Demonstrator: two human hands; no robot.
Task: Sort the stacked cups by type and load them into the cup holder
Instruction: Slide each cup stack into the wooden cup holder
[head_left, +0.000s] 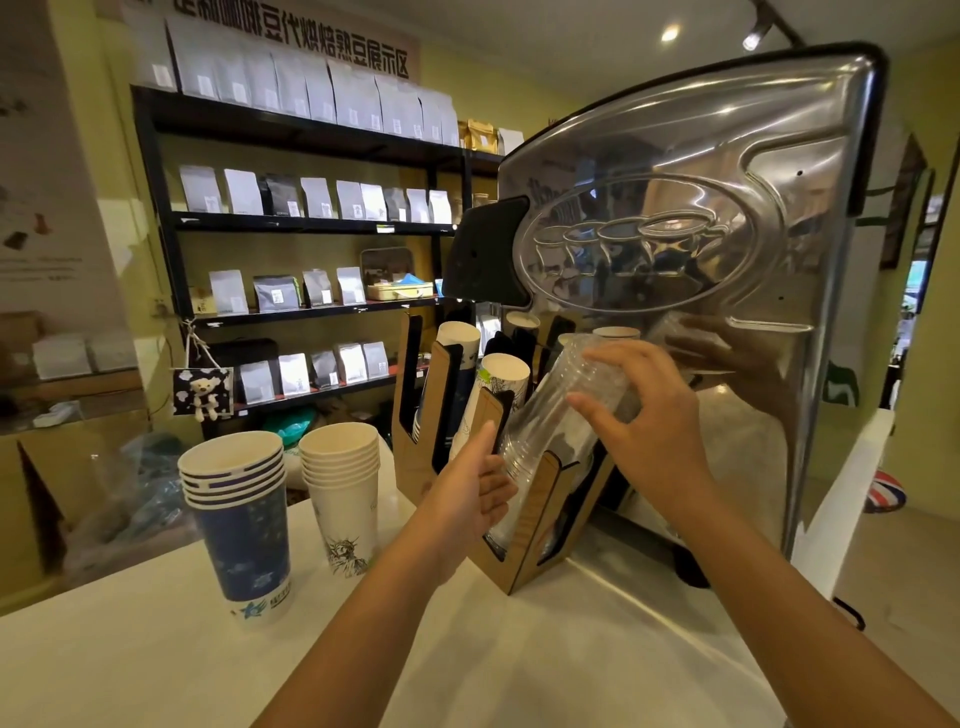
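Note:
A brown cardboard cup holder (530, 525) stands on the white counter against the coffee machine. A stack of clear plastic cups (550, 421) leans in its nearest slot. My right hand (639, 410) grips the upper end of that stack. Against the lower part of the stack rests my left hand (478, 488), fingers spread. A white printed stack (498, 384) fills the middle slot and a blue stack (454, 358) the far slot. On the counter to the left stand a stack of blue paper cups (239, 514) and a stack of white paper cups (343, 488).
The big steel coffee machine (701, 249) rises right behind the holder. The white counter (156, 670) ends just behind the loose stacks. Black shelves (306, 223) with coffee bags line the wall beyond. A small bear charm (203, 397) hangs from the shelf.

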